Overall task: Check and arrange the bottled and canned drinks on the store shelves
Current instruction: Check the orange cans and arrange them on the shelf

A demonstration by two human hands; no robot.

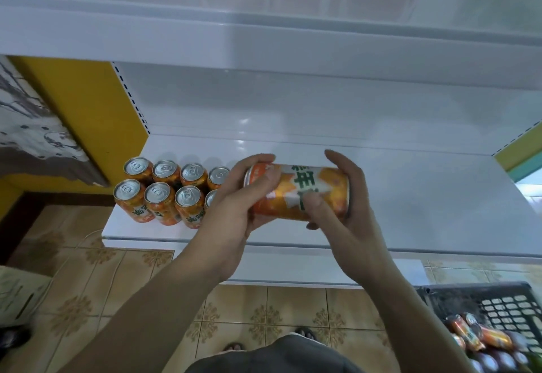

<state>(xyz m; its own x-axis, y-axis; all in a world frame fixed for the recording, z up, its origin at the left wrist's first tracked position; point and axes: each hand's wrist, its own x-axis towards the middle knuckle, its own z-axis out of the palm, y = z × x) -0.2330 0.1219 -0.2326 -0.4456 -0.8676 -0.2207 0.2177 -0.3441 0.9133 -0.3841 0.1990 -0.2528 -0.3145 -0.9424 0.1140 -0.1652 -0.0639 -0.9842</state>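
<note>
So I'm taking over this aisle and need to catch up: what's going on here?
A person is holding one orange drinks can with green lettering on its side above the white metal shelf, with the left hand curled round one end and the right hand round the other. Two rows of matching orange cans stand upright at the shelf's left end. More loose cans lie in a black plastic crate down at the right.

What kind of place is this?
Probably a small shop: white display shelves, identical orange cans standing in rows on one, and a black crate of more cans on the floor. The left hand and right hand hold another can.
</note>
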